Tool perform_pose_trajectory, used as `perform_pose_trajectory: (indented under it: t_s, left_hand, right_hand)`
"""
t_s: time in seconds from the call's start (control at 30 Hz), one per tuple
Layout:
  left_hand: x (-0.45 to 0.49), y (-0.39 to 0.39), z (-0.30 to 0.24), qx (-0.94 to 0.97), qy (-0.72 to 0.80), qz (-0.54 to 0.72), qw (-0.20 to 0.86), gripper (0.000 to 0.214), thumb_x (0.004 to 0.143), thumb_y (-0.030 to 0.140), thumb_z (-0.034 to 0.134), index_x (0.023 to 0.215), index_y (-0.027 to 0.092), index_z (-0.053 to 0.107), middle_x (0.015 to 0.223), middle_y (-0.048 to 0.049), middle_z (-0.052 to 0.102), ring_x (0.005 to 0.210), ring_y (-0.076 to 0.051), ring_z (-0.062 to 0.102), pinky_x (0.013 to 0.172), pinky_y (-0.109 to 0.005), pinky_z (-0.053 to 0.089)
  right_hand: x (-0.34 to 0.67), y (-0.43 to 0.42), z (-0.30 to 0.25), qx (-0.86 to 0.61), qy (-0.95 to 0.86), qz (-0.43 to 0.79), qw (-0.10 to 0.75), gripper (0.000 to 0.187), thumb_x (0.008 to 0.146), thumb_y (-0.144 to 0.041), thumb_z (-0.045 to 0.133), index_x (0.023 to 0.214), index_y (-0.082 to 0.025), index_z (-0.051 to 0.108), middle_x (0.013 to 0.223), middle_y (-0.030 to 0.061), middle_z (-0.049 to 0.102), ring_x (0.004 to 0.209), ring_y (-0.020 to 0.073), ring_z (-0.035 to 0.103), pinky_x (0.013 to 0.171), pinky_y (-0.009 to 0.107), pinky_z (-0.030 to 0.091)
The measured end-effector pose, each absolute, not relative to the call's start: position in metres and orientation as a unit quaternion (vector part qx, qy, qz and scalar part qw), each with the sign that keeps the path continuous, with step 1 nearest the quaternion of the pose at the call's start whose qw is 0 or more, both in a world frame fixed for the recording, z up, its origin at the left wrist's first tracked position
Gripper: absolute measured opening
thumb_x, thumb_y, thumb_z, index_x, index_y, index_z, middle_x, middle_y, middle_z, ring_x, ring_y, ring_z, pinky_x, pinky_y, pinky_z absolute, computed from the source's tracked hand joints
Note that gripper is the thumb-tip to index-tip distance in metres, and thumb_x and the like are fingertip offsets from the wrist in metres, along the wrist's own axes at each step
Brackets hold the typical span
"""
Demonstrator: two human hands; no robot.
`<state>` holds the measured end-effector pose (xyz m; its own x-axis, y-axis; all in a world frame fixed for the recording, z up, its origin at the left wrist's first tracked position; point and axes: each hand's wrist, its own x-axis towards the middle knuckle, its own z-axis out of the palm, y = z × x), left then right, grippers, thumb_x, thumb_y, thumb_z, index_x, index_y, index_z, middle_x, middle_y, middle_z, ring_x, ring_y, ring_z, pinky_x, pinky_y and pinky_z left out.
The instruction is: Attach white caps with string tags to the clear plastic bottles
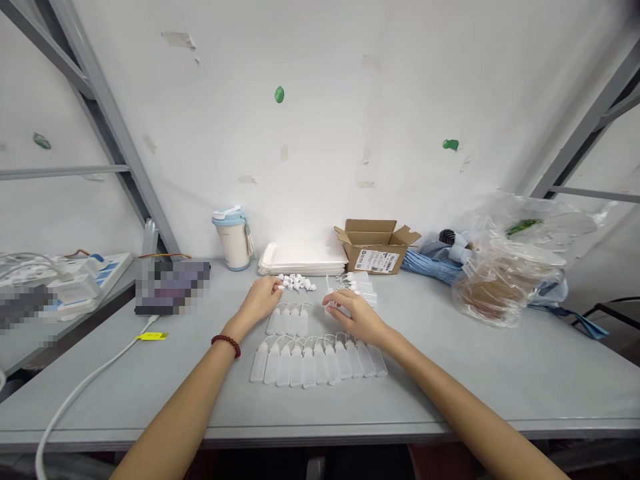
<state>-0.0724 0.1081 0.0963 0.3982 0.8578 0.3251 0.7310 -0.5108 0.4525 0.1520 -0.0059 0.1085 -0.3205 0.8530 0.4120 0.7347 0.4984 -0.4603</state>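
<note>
My left hand is at the near left edge of a pile of small white caps, its thumb and forefinger pinched on one white cap. My right hand curls its fingers around a small translucent white bottle, mostly hidden, with a thin white piece standing up above the fingertips. Between the hands lies a short row of translucent bottles with white cords at their tops. Closer to me runs a longer row of such bottles, also with looped cords. More bottles lie beyond my right hand.
Behind the caps are stacked white trays, flanked by a cream tumbler and an open cardboard box. Blue cloth and a clear plastic bag sit right. A blurred dark device with a white cable lies left.
</note>
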Motion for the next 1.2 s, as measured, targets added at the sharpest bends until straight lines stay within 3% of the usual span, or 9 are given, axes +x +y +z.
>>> perform_pose_trajectory:
  t_s: [0.1,0.23,0.37,0.5,0.67,0.83,1.07,1.2]
  left_hand:
    - [-0.063,0.098,0.105,0.805,0.466,0.31,0.197,0.025,0.077,0.031,0.049,0.084,0.012,0.063,0.073,-0.0053,0.065,0.069,-0.018,0.06,0.065,-0.028,0.045]
    - [-0.047,0.079,0.117,0.666,0.398,0.4,0.488,0.029,0.072,0.042,0.058,0.072,0.013,0.058,0.063,-0.0016,0.059,0.055,-0.012,0.053,0.057,-0.026,0.045]
    - [-0.038,0.064,0.122,0.608,0.324,0.385,0.614,0.026,0.071,0.038,0.063,0.075,0.013,0.059,0.075,-0.0062,0.064,0.062,-0.011,0.055,0.062,-0.025,0.045]
    - [-0.032,0.056,0.123,0.611,0.295,0.38,0.628,0.024,0.072,0.033,0.064,0.084,0.013,0.063,0.087,-0.0082,0.066,0.073,-0.013,0.057,0.067,-0.026,0.045]
    - [-0.03,0.053,0.124,0.644,0.296,0.372,0.6,0.025,0.071,0.034,0.065,0.086,0.014,0.066,0.08,-0.0054,0.064,0.071,-0.014,0.056,0.068,-0.027,0.045]
    - [-0.031,0.054,0.122,0.673,0.306,0.369,0.564,0.029,0.071,0.037,0.066,0.089,0.015,0.066,0.081,-0.0053,0.065,0.068,-0.014,0.056,0.07,-0.029,0.047]
    - [-0.032,0.054,0.121,0.683,0.293,0.369,0.558,0.026,0.073,0.036,0.065,0.09,0.015,0.066,0.086,-0.0055,0.067,0.078,-0.017,0.061,0.078,-0.032,0.048]
    - [-0.032,0.053,0.124,0.71,0.297,0.351,0.533,0.025,0.072,0.035,0.064,0.087,0.016,0.065,0.078,-0.0035,0.067,0.073,-0.017,0.061,0.075,-0.032,0.048]
  right_hand:
    - [0.15,-0.009,0.111,-0.478,-0.811,0.093,0.324,0.015,0.088,-0.022,0.045,0.095,-0.021,0.058,0.086,0.0055,0.059,0.079,0.0176,0.054,0.072,0.031,0.043]
    - [0.146,-0.012,0.114,-0.454,-0.81,0.112,0.354,0.012,0.086,-0.02,0.047,0.093,-0.021,0.057,0.086,0.0047,0.059,0.076,0.0156,0.055,0.069,0.029,0.045]
    - [0.141,-0.016,0.116,-0.436,-0.801,0.156,0.379,0.012,0.084,-0.019,0.047,0.091,-0.021,0.057,0.088,0.0043,0.06,0.075,0.014,0.056,0.065,0.027,0.049]
    - [0.139,-0.019,0.117,-0.418,-0.797,0.202,0.387,0.015,0.083,-0.015,0.046,0.093,-0.02,0.057,0.091,0.0039,0.06,0.078,0.0132,0.056,0.07,0.027,0.05]
    - [0.14,-0.021,0.121,-0.429,-0.784,0.241,0.379,0.023,0.08,-0.01,0.044,0.095,-0.021,0.056,0.097,0.0022,0.06,0.071,0.0109,0.055,0.067,0.025,0.047]
    - [0.142,-0.021,0.124,-0.443,-0.789,0.232,0.356,0.026,0.077,-0.007,0.041,0.092,-0.021,0.057,0.088,0.0004,0.06,0.066,0.0111,0.051,0.063,0.024,0.041]
    - [0.146,-0.019,0.123,-0.431,-0.801,0.239,0.34,0.026,0.087,-0.012,0.035,0.098,-0.022,0.056,0.095,0.0016,0.06,0.082,0.0145,0.054,0.074,0.026,0.041]
    - [0.147,-0.02,0.125,-0.427,-0.795,0.277,0.331,0.025,0.089,-0.015,0.034,0.1,-0.023,0.055,0.095,0.0006,0.059,0.073,0.0122,0.053,0.069,0.025,0.042]
